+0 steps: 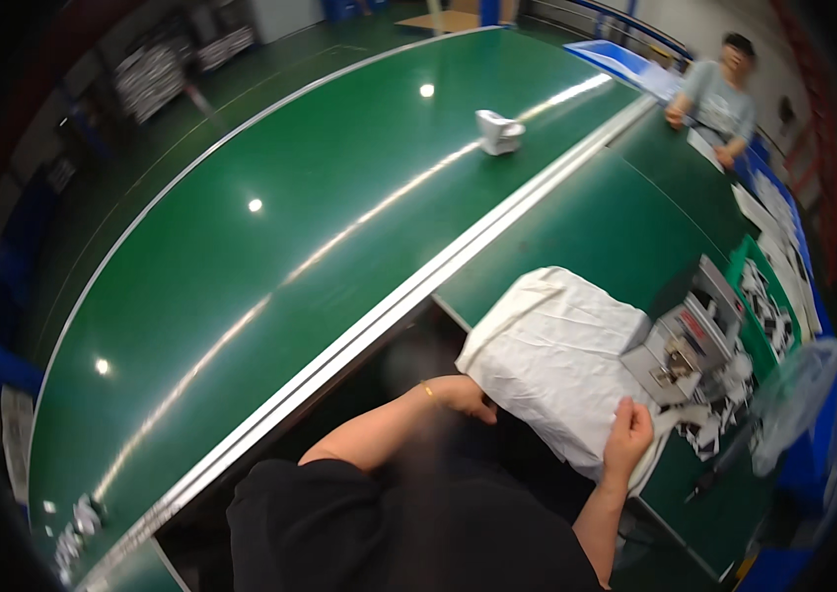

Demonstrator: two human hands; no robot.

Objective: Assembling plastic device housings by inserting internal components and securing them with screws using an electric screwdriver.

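A creased white cloth (561, 355) lies spread over the near edge of the green worktable, its far left edge folded over in a thick band. At its near left edge is my left hand (468, 398), fingers curled against the fabric; part of them is hidden. My right hand (628, 439) is closed at the cloth's right side, where a narrow strip of fabric trails off. Right beside the cloth stands a grey metal machine (680, 355) with a small mechanism on its front.
Black and white scraps (724, 419) lie around the machine, and more fill a green bin (773, 306). A clear plastic bag (798, 400) hangs at the right. Leftward runs a long green conveyor belt (339, 197) carrying a white bundle (500, 133). Another person (719, 104) works farther along.
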